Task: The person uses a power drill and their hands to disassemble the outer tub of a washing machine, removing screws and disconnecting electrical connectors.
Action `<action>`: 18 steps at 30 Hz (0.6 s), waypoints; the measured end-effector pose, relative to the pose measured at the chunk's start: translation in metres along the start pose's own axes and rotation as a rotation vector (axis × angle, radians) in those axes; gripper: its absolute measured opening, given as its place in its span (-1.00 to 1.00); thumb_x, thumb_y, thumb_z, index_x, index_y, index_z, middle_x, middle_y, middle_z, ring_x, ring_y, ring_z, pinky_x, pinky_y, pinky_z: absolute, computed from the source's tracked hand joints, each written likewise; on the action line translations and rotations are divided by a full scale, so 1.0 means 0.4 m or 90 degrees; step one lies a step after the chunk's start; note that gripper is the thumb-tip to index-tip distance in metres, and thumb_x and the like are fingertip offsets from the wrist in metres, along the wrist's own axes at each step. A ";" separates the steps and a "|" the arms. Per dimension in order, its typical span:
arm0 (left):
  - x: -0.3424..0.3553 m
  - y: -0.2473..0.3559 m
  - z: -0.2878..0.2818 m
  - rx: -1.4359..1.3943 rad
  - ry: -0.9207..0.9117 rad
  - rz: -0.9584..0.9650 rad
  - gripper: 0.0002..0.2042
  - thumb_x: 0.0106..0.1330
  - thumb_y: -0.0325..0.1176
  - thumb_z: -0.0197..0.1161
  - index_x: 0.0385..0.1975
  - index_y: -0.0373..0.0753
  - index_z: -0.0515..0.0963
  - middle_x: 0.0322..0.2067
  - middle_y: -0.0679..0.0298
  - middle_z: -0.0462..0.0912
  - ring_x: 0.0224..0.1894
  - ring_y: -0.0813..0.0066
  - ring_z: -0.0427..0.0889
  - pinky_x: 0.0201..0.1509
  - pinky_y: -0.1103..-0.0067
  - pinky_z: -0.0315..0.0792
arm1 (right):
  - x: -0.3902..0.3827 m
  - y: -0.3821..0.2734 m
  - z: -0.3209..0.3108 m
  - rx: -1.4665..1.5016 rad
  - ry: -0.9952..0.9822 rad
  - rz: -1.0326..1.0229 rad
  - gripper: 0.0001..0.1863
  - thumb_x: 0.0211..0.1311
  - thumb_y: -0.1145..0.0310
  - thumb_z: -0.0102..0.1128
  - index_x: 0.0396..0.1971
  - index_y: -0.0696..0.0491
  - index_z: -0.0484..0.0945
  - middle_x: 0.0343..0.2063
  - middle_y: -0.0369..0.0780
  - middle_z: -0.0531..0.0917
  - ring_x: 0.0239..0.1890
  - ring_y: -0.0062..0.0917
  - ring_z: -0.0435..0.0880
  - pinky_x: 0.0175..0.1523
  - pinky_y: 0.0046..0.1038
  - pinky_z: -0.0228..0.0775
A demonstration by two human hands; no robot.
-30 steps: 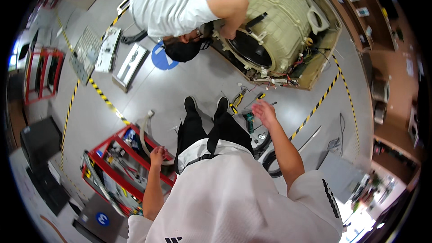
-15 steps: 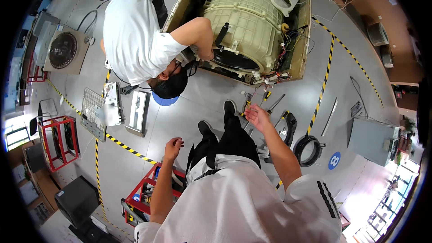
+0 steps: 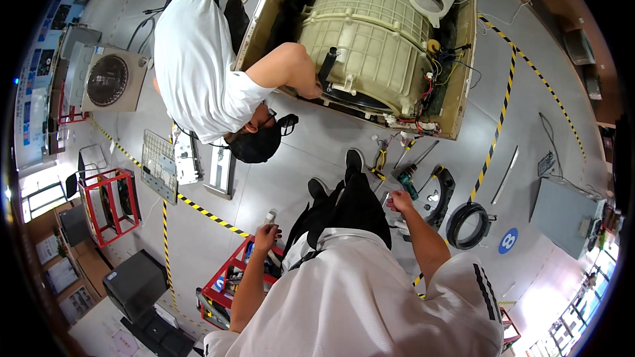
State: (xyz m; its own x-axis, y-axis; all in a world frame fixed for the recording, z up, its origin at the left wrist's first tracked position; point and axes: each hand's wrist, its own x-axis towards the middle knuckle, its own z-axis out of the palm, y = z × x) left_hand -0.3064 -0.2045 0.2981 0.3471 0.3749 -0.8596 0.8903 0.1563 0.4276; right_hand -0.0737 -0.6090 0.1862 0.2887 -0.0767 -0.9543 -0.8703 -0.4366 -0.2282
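My left hand (image 3: 267,237) hangs at waist height with its fingers curled. A small whitish object (image 3: 270,217) shows just beyond these fingers; whether they hold it or it lies behind them, I cannot tell. Loosely closed, my right hand (image 3: 399,201) is held over the floor beside my right leg, and nothing clearly shows in it. On the floor past it are a green power drill (image 3: 407,180), yellow-handled pliers (image 3: 380,161) and a screwdriver (image 3: 404,152). Ahead stands an opened washing machine with a cream plastic tub (image 3: 370,39).
A co-worker in a white shirt (image 3: 195,66) bends at the machine's front, one arm at the tub. A black ring (image 3: 467,226) and a curved dark part (image 3: 442,195) lie at right. Removed panels (image 3: 159,166) lie at left; a red tool cart (image 3: 213,287) stands near my left arm.
My right hand has gone from open, fingers spread, to closed, and has drawn back toward me. My left hand has lowered slightly. The view has shifted; the co-worker stays bent at the machine.
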 end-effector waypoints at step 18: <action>0.020 0.070 -0.002 0.016 -0.051 0.015 -0.73 0.31 -0.27 0.03 -0.14 -0.33 0.45 -0.34 0.19 0.61 -0.32 0.48 0.59 -0.33 0.61 0.44 | -0.024 -0.062 0.050 0.053 -0.018 -0.103 -0.68 0.22 0.19 -0.01 -0.17 0.10 0.46 -0.44 -0.23 0.61 -0.48 -0.55 0.64 -0.44 -0.56 0.45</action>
State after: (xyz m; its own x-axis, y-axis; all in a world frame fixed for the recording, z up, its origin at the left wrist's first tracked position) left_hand -0.2790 -0.1962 0.3035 0.3903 0.3035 -0.8692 0.8883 0.1240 0.4422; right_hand -0.0629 -0.5796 0.1973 0.4169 0.0138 -0.9089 -0.8439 -0.3657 -0.3926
